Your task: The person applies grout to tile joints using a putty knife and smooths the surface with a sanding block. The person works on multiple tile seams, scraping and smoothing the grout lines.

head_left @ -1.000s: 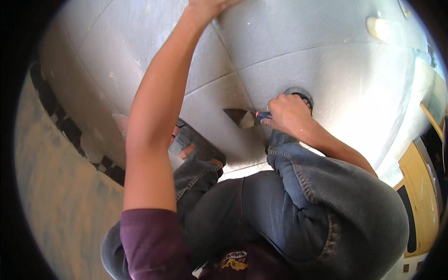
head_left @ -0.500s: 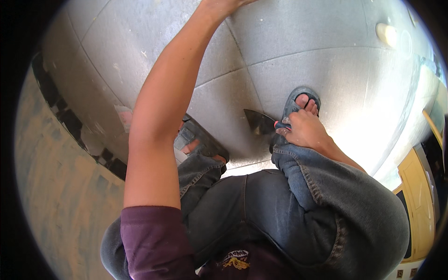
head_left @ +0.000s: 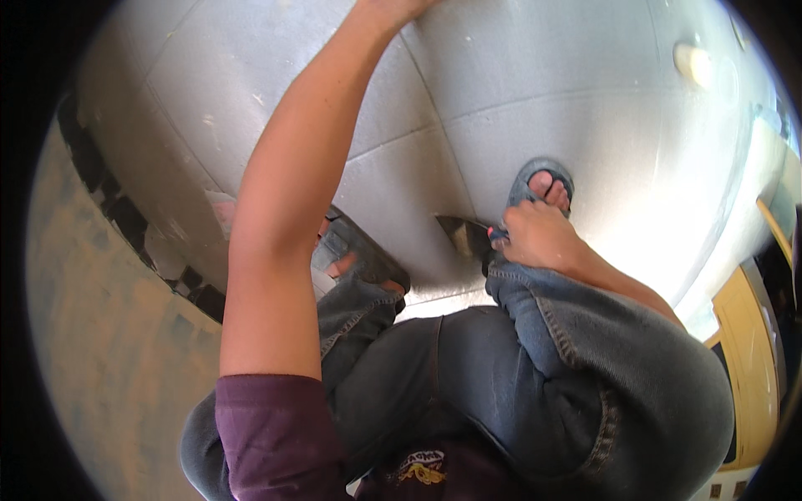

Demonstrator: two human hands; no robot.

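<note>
In my right hand (head_left: 539, 237) is a putty knife with a broad dark metal blade (head_left: 459, 235). My fingers are wrapped round its dark handle, which has a red part near the blade. The blade points left, between my two sandals, low over the grey tiles; whether it touches them I cannot tell. My left arm reaches far forward, and only the wrist side of my left hand (head_left: 398, 7) shows at the top edge. Its fingers lie outside the picture.
Grey floor tiles (head_left: 468, 50) with thin joints spread ahead. My dark sandals (head_left: 363, 250) stand on either side of the blade. A pale round object (head_left: 692, 64) lies at the far right. Wooden cabinet doors (head_left: 746, 359) are on the right; a dark mosaic strip (head_left: 125, 219) curves along the left.
My right hand has turned a little, and the putty knife's blade tip has come slightly nearer to me. The left hand has slid a bit further out at the top edge.
</note>
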